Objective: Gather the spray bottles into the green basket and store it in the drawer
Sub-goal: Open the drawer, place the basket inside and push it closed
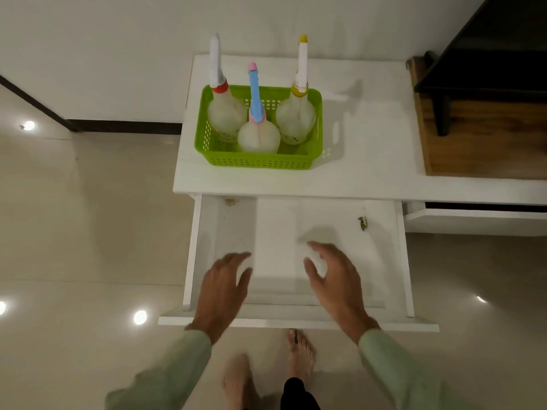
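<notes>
Both hands hover empty over the open drawer (299,255): the left hand (223,287) with fingers spread and lightly curled, the right hand (333,279) open too, thumb wide, palms turned toward each other as if sizing up a two-handed lift. Pale green sleeves (414,377) trail back toward the bottom edge. Beneath them the drawer is pulled well out from the front edge of the desk (370,161), a smooth white box, bare inside except for a small crumpled wrapper (362,224) near its right wall and some brownish specks at its far left corner. Up on the desk, set toward the left edge, sits the green basket (260,161), glossy perforated plastic with a rolled rim. All three spray bottles are standing in it: one with a red collar (226,116) at left, one with a pink and blue nozzle (258,137) at front centre, one with a yellow collar (296,116) at right, all cloudy and round-bodied. Gathering looks done; my read is the basket goes into the drawer next, steadied so the tall, top-heavy bottles don't tip.
</notes>
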### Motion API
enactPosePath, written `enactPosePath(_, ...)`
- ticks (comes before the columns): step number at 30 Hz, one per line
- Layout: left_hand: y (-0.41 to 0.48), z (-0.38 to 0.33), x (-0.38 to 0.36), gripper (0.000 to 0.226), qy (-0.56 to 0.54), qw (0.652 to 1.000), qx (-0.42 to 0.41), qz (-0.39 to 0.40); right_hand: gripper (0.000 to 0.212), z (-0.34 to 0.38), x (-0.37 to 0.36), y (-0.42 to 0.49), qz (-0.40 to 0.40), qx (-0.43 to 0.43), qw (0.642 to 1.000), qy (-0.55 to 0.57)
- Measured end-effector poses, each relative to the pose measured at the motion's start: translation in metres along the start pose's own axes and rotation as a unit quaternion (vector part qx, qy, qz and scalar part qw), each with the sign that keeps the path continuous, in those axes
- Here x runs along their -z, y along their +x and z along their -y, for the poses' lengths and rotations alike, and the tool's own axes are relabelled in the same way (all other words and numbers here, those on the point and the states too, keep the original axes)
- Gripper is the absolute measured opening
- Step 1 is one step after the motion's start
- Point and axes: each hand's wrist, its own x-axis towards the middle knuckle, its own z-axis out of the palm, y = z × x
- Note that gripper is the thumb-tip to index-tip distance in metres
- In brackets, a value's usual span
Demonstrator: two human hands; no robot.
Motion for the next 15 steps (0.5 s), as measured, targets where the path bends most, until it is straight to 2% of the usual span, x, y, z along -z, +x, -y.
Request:
enactPosePath(3, 0.059, -0.018, 0.037, 0.036, -0.052, 0.994, 0.0, -0.093, 0.033, 0.028, 0.023, 0.059, -0.061, 0.004, 0.996, 0.059)
enactPosePath(7, 0.126, -0.046, 0.077, 0.03, -0.125, 0.969, -0.019, -0.212, 0.026, 0.06, 0.043, 0.126, -0.147, 0.029, 0.984, 0.096)
enactPosePath(10, 0.164, -0.05, 0.097, 0.034, -0.141, 0.945, 0.0, -0.294, 0.029, 0.073, 0.046, 0.163, -0.195, -0.003, 0.973, 0.121)
enactPosePath(12, 0.185, -0.044, 0.104, 0.043, -0.14, 0.938, 0.047, -0.313, 0.039, 0.075, 0.045, 0.185, -0.176, -0.062, 0.974, 0.131)
enactPosePath(15, 0.209, -0.031, 0.104, 0.053, -0.192, 0.931, 0.15, -0.273, 0.053, 0.073, 0.043, 0.21, -0.093, -0.147, 0.977, 0.124)
